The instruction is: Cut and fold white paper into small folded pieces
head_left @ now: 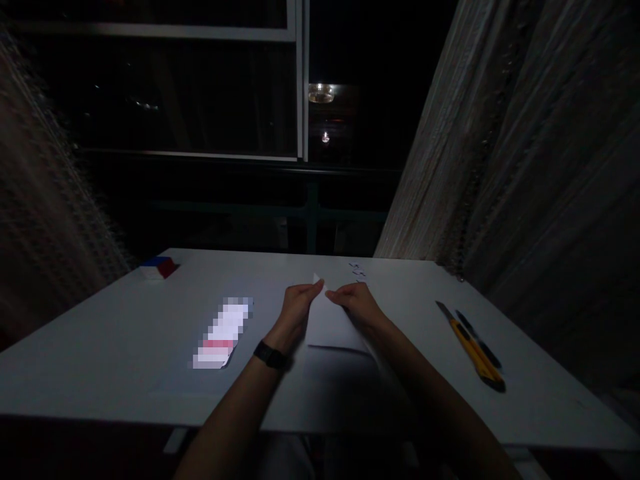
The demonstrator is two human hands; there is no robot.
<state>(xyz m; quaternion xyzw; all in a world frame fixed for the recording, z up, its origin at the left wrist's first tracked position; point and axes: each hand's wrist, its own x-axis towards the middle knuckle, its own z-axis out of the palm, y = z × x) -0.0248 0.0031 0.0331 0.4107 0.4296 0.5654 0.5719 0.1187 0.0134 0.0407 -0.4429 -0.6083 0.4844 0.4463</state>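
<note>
A folded sheet of white paper (333, 323) lies on the white table (100, 347), with its far corner lifted. My left hand (299, 303) pinches that far tip from the left, fingers closed on it. My right hand (357, 301) grips the paper's upper right edge, fingers curled over it. A black watch (270, 355) is on my left wrist. Both forearms reach in from the near edge of the table.
A yellow utility knife (473, 350) and a dark pen (480, 340) lie on the right. A blurred flat packet (223, 332) lies to the left. A red, white and blue block (158, 267) sits at the far left corner. Curtains hang on both sides of a dark window.
</note>
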